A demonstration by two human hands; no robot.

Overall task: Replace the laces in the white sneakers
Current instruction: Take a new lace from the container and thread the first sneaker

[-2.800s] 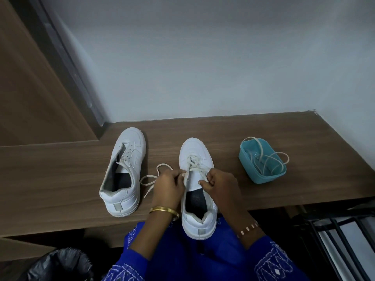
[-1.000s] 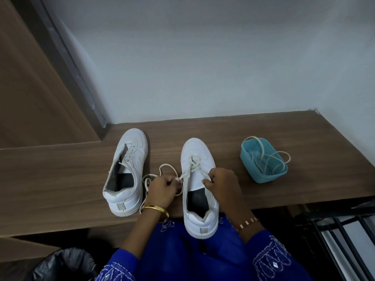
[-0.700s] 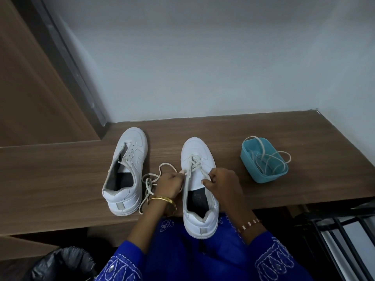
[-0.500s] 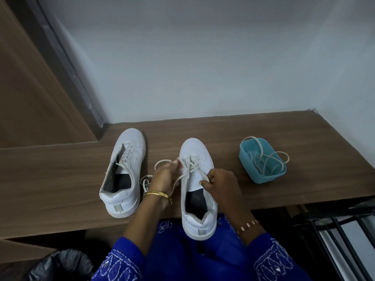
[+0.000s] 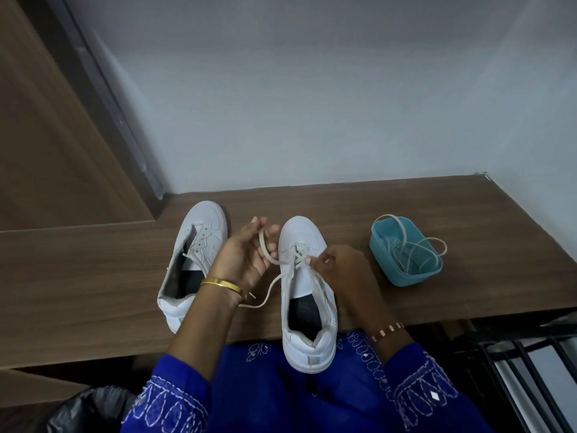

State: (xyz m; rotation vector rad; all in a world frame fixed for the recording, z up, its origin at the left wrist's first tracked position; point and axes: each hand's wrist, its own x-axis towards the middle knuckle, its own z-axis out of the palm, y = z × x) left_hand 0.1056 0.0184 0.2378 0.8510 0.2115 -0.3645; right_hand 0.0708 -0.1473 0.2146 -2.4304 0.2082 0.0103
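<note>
Two white sneakers lie on a wooden bench. The right sneaker (image 5: pixel 307 310) is partly laced, heel over the front edge toward me. My left hand (image 5: pixel 246 256) is raised beside its toe and pinches the cream lace (image 5: pixel 274 281), which loops over my fingers and trails down to the bench. My right hand (image 5: pixel 340 267) pinches the lace at the sneaker's eyelets. The left sneaker (image 5: pixel 193 260) stands apart to the left, its eyelets bare apart from a short bit of lace.
A teal tub (image 5: pixel 406 259) holding loose laces sits on the bench (image 5: pixel 78 276) to the right. A black bin bag (image 5: pixel 90 410) is at lower left, a dark metal rack (image 5: pixel 530 370) at lower right. A wall is close behind.
My left hand has lifted up and away from the sneaker's left side, drawing the lace out through the eyelet. My right hand stays at the eyelets.
</note>
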